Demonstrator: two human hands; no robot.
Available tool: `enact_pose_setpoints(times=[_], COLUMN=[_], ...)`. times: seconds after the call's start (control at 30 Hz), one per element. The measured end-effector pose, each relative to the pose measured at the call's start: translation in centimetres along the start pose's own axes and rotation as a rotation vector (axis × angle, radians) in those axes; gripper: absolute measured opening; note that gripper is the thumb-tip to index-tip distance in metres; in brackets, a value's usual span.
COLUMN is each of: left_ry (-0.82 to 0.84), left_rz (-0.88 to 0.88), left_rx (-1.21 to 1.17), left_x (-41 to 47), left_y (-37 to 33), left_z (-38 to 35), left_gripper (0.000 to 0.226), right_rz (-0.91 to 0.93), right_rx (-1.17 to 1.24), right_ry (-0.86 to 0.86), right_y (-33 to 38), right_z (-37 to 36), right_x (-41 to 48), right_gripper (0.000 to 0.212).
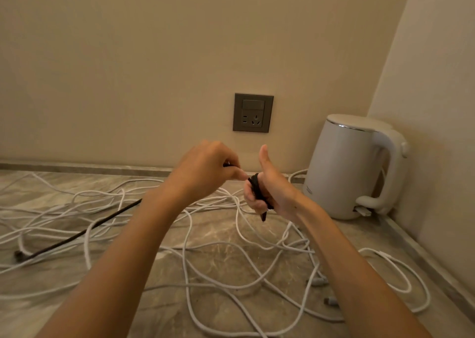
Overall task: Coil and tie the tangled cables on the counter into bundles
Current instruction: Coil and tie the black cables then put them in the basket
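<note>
Counter (226, 237), corner site; both hands raised over the tangle, centre frame.

- Right hand (270, 188): thumb straight up, the other fingers curled; the black cable (258, 191) is wound in several turns round them; you're using the hand as a former so the loops come out even; a short dark tail hangs out at 6 o'clock below the fist.
- Left hand (205, 168): at 9 o'clock from the right hand, fingertips nearly touching it; thumb and fingers pinch the black cable just ahead of the coil; my read is that this feeds and tensions each wrap.
- The free run of the black cable goes behind your left forearm and out toward 8 o'clock; it lies fairly straight across the white cables to a plug end (18, 256) on the counter; plenty left to wind, so coiling looks early; no tie visible.
- White cables (305, 247): loose, overlapping loops from 9 o'clock round to 4 o'clock, all flat on the counter, none bundled; the black run crosses over them, so it may drag a loop as you draw it in.
- White electric kettle (347, 168) at 3 o'clock in the corner; wall socket (253, 112) at 12 o'clock, nothing plugged in.
</note>
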State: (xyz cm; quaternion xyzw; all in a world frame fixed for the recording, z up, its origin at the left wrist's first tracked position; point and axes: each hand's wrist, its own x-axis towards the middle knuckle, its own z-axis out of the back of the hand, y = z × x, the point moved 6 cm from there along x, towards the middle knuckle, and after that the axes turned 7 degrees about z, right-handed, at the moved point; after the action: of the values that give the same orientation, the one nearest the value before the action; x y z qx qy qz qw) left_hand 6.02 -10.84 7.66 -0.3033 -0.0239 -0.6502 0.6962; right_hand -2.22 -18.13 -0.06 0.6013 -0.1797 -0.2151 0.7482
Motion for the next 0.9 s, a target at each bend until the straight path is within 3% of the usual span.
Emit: enact_pose_setpoints(times=[0.23,0.4,0.47,0.6,0.77,0.9], left_ry=[-0.143,-0.067,0.003,0.164,0.435,0.571], left_rz=[-0.007,0.082,0.106,0.124,0.129,0.080], left_rx=[-0.056,-0.065,-0.025,-0.001,0.005,0.002], left_x=[0.1,0.4,0.4,0.1,-0.7,-1.4], left_y=[0.7,1.4,1.7,1.7,-0.1,-1.9], left_z=[0.3,-2.0,-3.6,-6.5,-8.8,-9.1], left_gripper=[0.028,0.029,0.027,0.023,0.025,0.023], right_rz=[0.062,0.228,0.266,0.279,0.323,0.366], right_rx=[0.458,0.802,0.933,1.078,1.196,1.112], right_ry=[0.328,0.529,0.435,0.043,-0.172,-0.357], right_y=[1.3,3.2,3.9,3.3,2.0,1.5], right_z=[-2.2,-2.7,-1.8,0.8,2.3,4.1], right_x=[-1.0,-1.2,-1.1,-0.8,-0.6,-0.8], right_gripper=[0.081,0.077,0.079,0.083,0.077,0.074])
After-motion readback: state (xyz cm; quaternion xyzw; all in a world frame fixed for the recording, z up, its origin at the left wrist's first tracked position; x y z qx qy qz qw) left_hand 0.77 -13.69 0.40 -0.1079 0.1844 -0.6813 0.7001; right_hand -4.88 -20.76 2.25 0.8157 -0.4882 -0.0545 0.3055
